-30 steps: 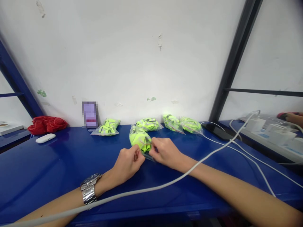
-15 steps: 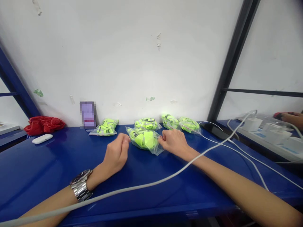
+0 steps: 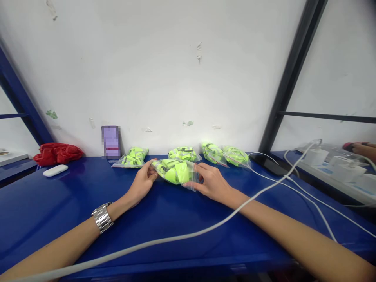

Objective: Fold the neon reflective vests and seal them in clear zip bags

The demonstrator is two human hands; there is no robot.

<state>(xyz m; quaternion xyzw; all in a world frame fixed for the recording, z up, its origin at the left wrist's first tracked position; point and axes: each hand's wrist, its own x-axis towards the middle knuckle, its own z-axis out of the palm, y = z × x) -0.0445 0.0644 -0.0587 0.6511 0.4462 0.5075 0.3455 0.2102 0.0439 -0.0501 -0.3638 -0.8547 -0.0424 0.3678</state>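
A clear zip bag of neon-green pieces (image 3: 175, 172) lies on its side on the blue shelf top (image 3: 176, 219), held at both ends. My left hand (image 3: 141, 184), with a steel watch on its wrist, pinches the bag's left end. My right hand (image 3: 210, 181) grips the bag's right end, fingers curled on the plastic. Just behind, along the white wall, lie several more filled bags: one at the left (image 3: 133, 157), one in the middle (image 3: 183, 154) and two at the right (image 3: 225, 154).
A white cable (image 3: 205, 231) runs across the shelf over my right forearm. At the left lie a red cloth (image 3: 55, 152) and a white case (image 3: 55, 170). A small purple card (image 3: 111, 141) leans on the wall. A phone (image 3: 268, 161), chargers and another person's hand (image 3: 360, 147) are at the right.
The bag was set down flat and slid back toward the wall. My left hand let go, then took the bag's left end again; my right hand stayed on its right end.
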